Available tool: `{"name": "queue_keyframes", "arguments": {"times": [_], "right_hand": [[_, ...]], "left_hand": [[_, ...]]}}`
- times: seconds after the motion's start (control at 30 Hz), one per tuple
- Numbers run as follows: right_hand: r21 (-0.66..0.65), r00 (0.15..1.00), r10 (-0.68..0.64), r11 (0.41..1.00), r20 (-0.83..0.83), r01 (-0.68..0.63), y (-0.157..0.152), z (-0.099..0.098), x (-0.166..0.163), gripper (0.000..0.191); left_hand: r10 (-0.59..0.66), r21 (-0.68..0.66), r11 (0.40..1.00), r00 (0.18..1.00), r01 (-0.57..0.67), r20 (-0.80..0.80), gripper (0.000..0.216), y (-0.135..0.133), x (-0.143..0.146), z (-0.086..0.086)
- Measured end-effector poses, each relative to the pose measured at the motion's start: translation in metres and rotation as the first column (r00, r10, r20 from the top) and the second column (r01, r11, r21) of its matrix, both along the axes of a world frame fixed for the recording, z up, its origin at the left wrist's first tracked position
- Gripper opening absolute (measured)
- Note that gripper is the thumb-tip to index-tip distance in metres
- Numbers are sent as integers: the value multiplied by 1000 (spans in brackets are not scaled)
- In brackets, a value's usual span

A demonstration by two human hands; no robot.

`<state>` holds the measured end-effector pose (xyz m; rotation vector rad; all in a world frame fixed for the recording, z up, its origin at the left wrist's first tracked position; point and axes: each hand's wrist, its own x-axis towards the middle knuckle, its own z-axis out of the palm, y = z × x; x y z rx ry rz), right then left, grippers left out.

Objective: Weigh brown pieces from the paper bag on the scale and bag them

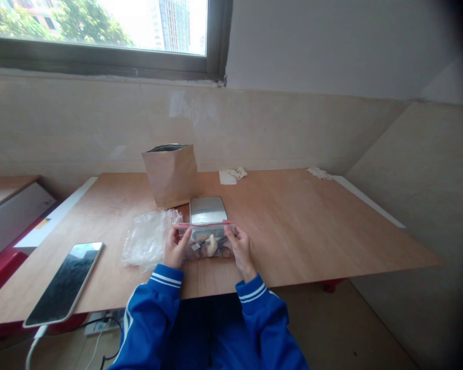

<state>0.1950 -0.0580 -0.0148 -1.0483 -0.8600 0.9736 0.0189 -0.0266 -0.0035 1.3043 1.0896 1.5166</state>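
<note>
A clear zip bag (pixel 206 234) with a red strip along its top hangs between my two hands over the near part of the table. Inside it lie several brown and pale pieces and a small white packet; their kind I cannot make out. My left hand (pixel 176 246) pinches the bag's upper left corner, and my right hand (pixel 239 249) grips the upper right corner. Just behind the bag is a flat scale (pixel 208 208) with a silver top. To the left of my left hand lies a pile of clear plastic bags (pixel 144 239).
A brown paper pouch (pixel 172 174) stands upright with its top open, behind the scale. At the left, a phone (pixel 65 282) lies with a white cable (pixel 36 341) plugged in. White paper (pixel 227 177) and crumpled scraps (pixel 319 173) rest along the wooden table's (pixel 312 221) back edge.
</note>
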Motion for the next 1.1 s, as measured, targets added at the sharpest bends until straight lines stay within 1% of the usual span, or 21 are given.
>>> {"name": "queue_keyframes", "arguments": {"times": [0.1, 0.27, 0.43, 0.53, 0.73, 0.83, 0.9, 0.97, 1.03, 1.1], "right_hand": [[-26, 1000, 4, 1000, 22, -4, 0, 1, -1, 35], [-20, 990, -55, 998, 133, 58, 1, 0, 0, 36], [11, 931, -159, 986, 329, 165, -2, 1, 3, 34], [23, 908, -193, 980, 373, 199, -3, 3, 4, 34], [55, 904, -217, 976, 368, 212, -3, 3, 4, 32], [43, 913, -213, 976, 349, 212, -2, 2, 4, 32], [20, 948, -168, 986, 270, 168, -2, 2, 3, 33], [11, 981, -97, 995, 169, 97, -2, 2, 2, 32], [17, 993, -48, 999, 105, 47, -1, 2, 1, 31], [23, 997, -25, 999, 75, 24, -1, 2, 1, 29]], "left_hand": [[-11, -6, 1000, 1000, 11, 7, 30, 1, -1, 3], [-3, -42, 999, 1000, 2, -23, 29, 0, -2, 6], [13, -54, 998, 1000, -14, -21, 27, 1, -3, 4], [25, -60, 998, 1000, -25, -12, 27, 2, -4, 1], [31, -56, 998, 999, -33, -21, 29, 3, -6, -5], [30, -47, 998, 999, -31, -27, 29, 3, -7, -7], [13, -31, 999, 999, -14, -33, 27, 3, -8, -8], [-23, -32, 999, 999, 22, -31, 26, 4, -8, -9], [-66, -51, 997, 998, 65, -21, 27, 4, -9, -11], [-108, -75, 991, 994, 107, -13, 29, 5, -10, -12]]}}
